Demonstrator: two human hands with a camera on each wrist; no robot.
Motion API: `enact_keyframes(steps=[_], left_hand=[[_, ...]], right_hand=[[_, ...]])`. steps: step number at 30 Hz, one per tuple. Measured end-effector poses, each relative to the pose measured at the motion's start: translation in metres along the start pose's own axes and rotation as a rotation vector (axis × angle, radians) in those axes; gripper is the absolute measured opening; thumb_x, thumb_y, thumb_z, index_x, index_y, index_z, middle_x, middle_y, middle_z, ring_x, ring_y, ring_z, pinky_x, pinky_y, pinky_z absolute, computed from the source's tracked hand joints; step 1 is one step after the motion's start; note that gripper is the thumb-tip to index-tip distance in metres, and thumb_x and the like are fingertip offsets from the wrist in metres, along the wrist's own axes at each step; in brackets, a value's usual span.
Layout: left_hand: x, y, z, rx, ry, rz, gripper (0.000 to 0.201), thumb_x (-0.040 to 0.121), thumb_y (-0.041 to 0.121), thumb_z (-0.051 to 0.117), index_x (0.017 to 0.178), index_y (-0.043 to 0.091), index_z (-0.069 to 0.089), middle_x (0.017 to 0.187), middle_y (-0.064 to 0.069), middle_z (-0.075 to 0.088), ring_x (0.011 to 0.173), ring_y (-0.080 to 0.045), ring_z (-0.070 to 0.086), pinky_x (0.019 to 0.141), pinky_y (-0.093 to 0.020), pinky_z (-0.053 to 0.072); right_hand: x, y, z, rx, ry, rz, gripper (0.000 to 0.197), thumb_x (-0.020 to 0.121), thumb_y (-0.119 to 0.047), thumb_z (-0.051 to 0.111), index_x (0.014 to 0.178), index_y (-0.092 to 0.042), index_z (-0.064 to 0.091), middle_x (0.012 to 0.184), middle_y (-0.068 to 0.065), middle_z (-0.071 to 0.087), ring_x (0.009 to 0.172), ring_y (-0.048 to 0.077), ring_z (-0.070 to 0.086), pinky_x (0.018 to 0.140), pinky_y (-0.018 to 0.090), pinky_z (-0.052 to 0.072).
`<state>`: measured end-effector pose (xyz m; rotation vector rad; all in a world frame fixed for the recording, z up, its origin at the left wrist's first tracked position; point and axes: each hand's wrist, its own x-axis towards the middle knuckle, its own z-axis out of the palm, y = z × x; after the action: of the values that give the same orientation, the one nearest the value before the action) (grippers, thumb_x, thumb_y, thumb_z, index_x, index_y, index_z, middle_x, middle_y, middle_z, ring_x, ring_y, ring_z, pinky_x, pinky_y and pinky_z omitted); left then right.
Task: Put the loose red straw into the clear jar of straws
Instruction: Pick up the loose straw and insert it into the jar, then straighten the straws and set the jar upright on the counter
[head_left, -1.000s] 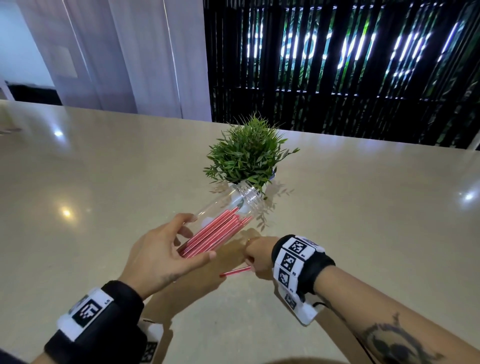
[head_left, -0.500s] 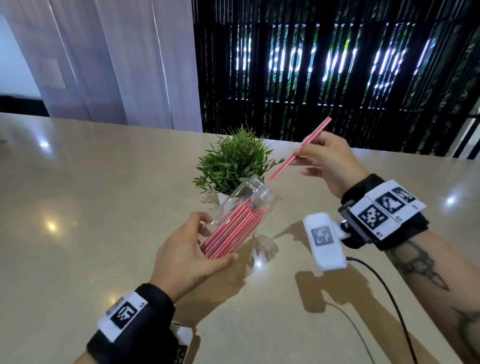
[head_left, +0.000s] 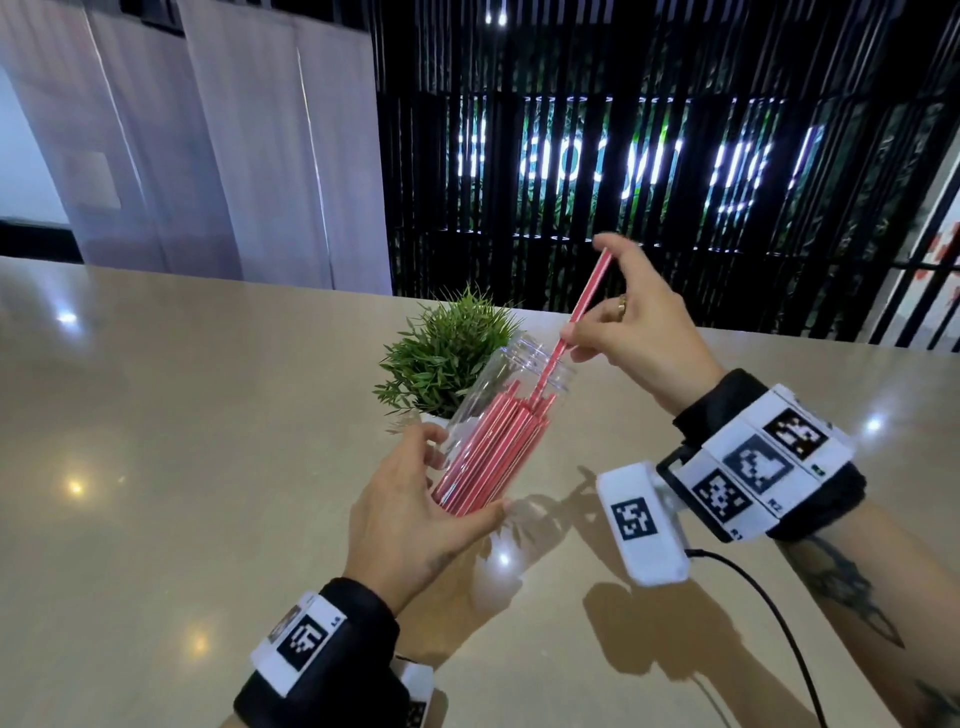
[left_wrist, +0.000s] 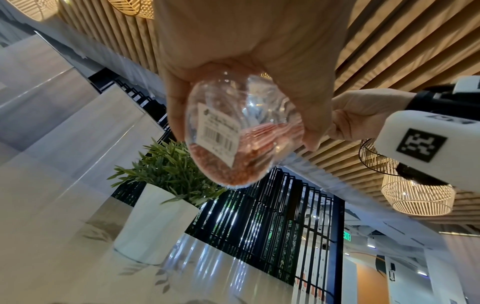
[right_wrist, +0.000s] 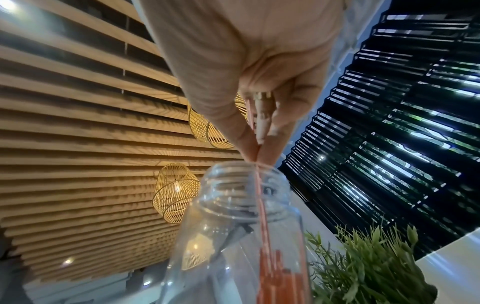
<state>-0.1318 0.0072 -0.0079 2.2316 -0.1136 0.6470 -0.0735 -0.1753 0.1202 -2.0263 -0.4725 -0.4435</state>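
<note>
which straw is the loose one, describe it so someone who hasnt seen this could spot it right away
Start at the beige table, where the left hand holds the tilted clear jar by its base. The loose red straw is the one pinched by the right hand. Unlike the bundled straws, it sticks out through the jar's mouth.

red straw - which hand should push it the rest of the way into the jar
Right. The right hand already pinches the red straw, whose lower end is inside the jar mouth; the left hand grips the jar's base.
</note>
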Motion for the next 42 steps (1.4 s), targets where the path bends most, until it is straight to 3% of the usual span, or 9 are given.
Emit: enact_keyframes(steps=[3,13,19,23,26,30,34,39,42], left_hand=[[-0.002,0.003,0.002,-0.009,0.001,0.006,0.062,0.047,0.071,0.06,0.094,0.049,0.025,0.09,0.017,0.054,0.08,-0.009,0.055,0.064,-0.036,0.051],[-0.006,0.01,0.006,-0.031,0.002,0.022,0.067,0.047,0.074,0.056,0.101,0.043,0.031,0.091,0.02,0.052,0.079,0.002,0.051,0.059,-0.026,0.044],[-0.006,0.015,0.005,-0.038,0.004,0.02,0.067,0.046,0.075,0.055,0.1,0.044,0.029,0.089,0.022,0.051,0.078,0.008,0.05,0.057,-0.023,0.045],[-0.005,0.018,0.006,-0.052,0.018,0.022,0.067,0.048,0.072,0.063,0.099,0.043,0.03,0.09,0.022,0.051,0.079,0.008,0.05,0.057,-0.023,0.045],[-0.004,0.02,0.008,-0.059,0.018,0.027,0.067,0.05,0.07,0.067,0.099,0.041,0.031,0.089,0.022,0.052,0.077,0.007,0.051,0.058,-0.023,0.046],[0.0,0.023,0.015,-0.035,0.045,0.021,0.063,0.051,0.074,0.056,0.099,0.041,0.032,0.09,0.02,0.056,0.075,0.004,0.054,0.06,-0.03,0.05],[0.0,0.031,0.021,-0.053,0.032,0.022,0.059,0.052,0.071,0.055,0.096,0.044,0.028,0.09,0.016,0.057,0.076,-0.004,0.057,0.061,-0.032,0.049],[-0.002,0.037,0.029,-0.175,-0.022,0.013,0.06,0.05,0.062,0.057,0.1,0.04,0.033,0.088,0.013,0.061,0.068,0.003,0.058,0.058,-0.027,0.05],[-0.004,0.031,0.034,-0.213,-0.142,0.069,0.079,0.053,0.066,0.063,0.12,0.041,0.03,0.118,0.018,0.053,0.099,0.005,0.051,0.083,-0.024,0.047]], right_hand=[[-0.002,-0.004,0.0,0.047,-0.006,0.001,0.054,0.082,-0.003,0.057,0.129,-0.023,0.039,0.075,0.013,0.07,0.06,0.018,0.063,0.07,0.029,0.052],[-0.006,-0.002,0.007,0.032,-0.002,0.001,0.031,0.082,-0.01,0.053,0.106,-0.029,0.051,0.073,0.011,0.067,0.069,0.024,0.054,0.068,0.038,0.045],[-0.005,0.0,0.002,-0.051,-0.011,-0.011,0.021,0.086,-0.025,0.056,0.101,-0.017,0.069,0.093,0.004,0.07,0.096,0.019,0.062,0.094,0.036,0.047],[-0.004,0.003,-0.015,0.143,0.252,-0.067,0.009,0.086,-0.019,0.057,0.089,-0.02,0.065,0.082,-0.006,0.061,0.08,0.007,0.055,0.078,0.02,0.043],[-0.017,0.015,-0.01,0.188,0.322,-0.002,0.006,0.082,-0.024,0.053,0.08,-0.029,0.051,0.092,-0.001,0.051,0.081,0.01,0.047,0.075,0.026,0.041],[-0.056,0.02,0.018,0.3,0.118,0.172,0.031,0.086,-0.039,0.049,0.106,-0.024,0.031,0.106,-0.005,0.038,0.094,0.012,0.048,0.074,0.031,0.051],[-0.081,0.022,0.042,0.477,-0.122,0.27,0.073,0.073,-0.054,0.054,0.13,-0.031,0.014,0.117,-0.002,0.052,0.1,0.01,0.061,0.083,0.035,0.057],[-0.087,0.034,0.054,0.478,-0.036,0.227,0.06,0.076,-0.027,0.071,0.121,-0.033,0.031,0.107,-0.014,0.059,0.093,-0.006,0.06,0.088,0.024,0.052],[-0.087,0.043,0.047,0.45,0.016,0.231,0.055,0.074,-0.027,0.072,0.112,-0.039,0.035,0.101,-0.014,0.061,0.086,-0.011,0.06,0.085,0.024,0.051]])
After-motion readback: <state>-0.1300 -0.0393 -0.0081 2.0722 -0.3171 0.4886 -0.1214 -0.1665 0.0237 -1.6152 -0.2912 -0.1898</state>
